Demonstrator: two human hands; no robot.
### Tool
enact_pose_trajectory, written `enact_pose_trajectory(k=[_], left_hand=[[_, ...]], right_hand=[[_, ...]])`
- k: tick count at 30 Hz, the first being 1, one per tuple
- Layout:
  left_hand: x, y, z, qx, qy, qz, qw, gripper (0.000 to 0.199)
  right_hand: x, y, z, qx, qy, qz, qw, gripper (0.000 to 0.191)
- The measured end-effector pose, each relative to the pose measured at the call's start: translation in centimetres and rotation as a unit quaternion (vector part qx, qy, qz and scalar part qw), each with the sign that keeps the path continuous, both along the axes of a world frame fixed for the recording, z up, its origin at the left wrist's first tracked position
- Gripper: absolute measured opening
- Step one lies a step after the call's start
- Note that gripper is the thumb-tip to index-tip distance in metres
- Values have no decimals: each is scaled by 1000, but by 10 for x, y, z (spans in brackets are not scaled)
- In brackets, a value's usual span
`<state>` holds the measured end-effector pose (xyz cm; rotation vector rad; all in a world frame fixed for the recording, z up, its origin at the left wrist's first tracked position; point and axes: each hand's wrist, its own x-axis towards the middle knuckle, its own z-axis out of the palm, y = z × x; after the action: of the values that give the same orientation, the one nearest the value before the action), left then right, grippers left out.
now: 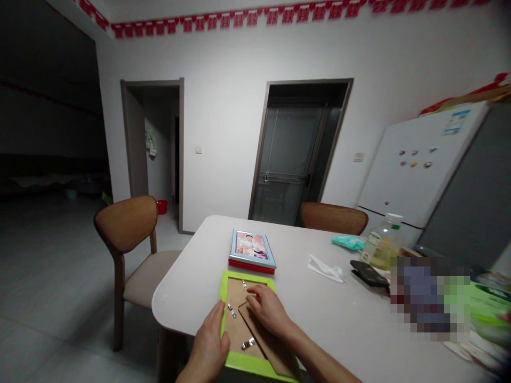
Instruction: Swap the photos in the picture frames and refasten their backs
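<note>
A lime-green picture frame [239,362] lies face down at the near part of the table, its brown backing board [235,330] showing. A brown support leg [268,340] slants over the board. My left hand [208,340] grips the frame's left edge, thumb near the lower left side. With fingers curled in a pinch, my right hand [268,308] is at the upper metal clip [244,284]; the fingertips partly hide it. Two more clips show, a left clip [231,310] and a lower clip [248,343].
Beyond the green frame, a blue-rimmed framed photo [252,247] rests on a red item [251,266]. To the right are crumpled tissue [326,268], a black object [369,274], a teal packet [348,243] and a bottle [383,244]. Chairs flank the white table [183,287].
</note>
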<state>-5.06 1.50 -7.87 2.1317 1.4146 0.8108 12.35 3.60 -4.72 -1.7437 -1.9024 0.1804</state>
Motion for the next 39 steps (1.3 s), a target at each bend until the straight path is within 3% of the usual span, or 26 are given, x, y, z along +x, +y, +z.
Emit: enact_pose_trajectory(k=[4, 9, 18, 21, 24, 28, 34, 39], left_hand=[[0, 0, 3, -2, 22, -4, 1000, 60], [0, 1, 3, -4, 14, 0, 1000, 61], [2, -1, 5, -8, 16, 5, 1000, 62], [1, -1, 3, -9, 27, -4, 1000, 62], [3, 1, 2, -8, 30, -8, 999, 61], [12, 1, 4, -9, 24, -1, 1000, 61], [16, -1, 5, -22, 5, 13, 1000, 59], [22, -1, 11, -31, -37, 9, 999, 57]], right_hand=[[-5, 34, -7, -24, -75, -73, 994, 24], [-5, 42, -16, -23, -86, -74, 993, 25], [-11, 25, -1, -15, -90, -33, 995, 27], [-2, 4, 3, 2, -51, 10, 999, 36], [11, -26, 5, -7, -35, 56, 998, 30], [15, -49, 1, -32, -43, 24, 998, 36], [16, -37, -5, -34, 16, 8, 999, 42], [20, -36, 30, -31, 6, 9, 999, 38]])
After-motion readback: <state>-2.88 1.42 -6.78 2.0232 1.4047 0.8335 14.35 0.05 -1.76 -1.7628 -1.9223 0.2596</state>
